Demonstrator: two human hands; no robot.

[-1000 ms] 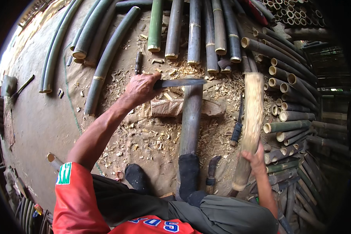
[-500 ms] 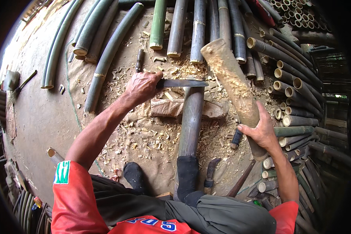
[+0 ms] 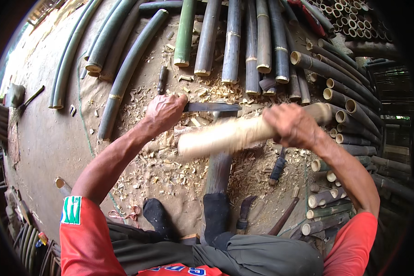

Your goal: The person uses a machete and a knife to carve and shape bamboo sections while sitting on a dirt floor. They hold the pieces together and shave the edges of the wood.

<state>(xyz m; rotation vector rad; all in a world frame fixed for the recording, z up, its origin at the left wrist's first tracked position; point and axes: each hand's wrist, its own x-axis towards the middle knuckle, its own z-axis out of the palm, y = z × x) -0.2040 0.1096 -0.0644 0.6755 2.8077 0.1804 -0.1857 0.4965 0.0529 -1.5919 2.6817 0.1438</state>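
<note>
While the left hand (image 3: 165, 110) was wrapped around one end of a knife (image 3: 211, 107), this knife lay across the far end of a dark bamboo pole (image 3: 220, 172). The right hand (image 3: 292, 124) gripped firmly a pale wooden club (image 3: 225, 138), blurred, which stretched sideways above the pole, near the knife; whether club and pole touched, I could not tell. A black sock (image 3: 216, 214) covered the foot at the pole's near part, and pale shavings (image 3: 216, 91) lay scattered on the ground (image 3: 41, 152).

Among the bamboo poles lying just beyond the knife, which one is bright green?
The green pole just right of the long curved pole; the poles on its other side are greyish to brown.
</note>
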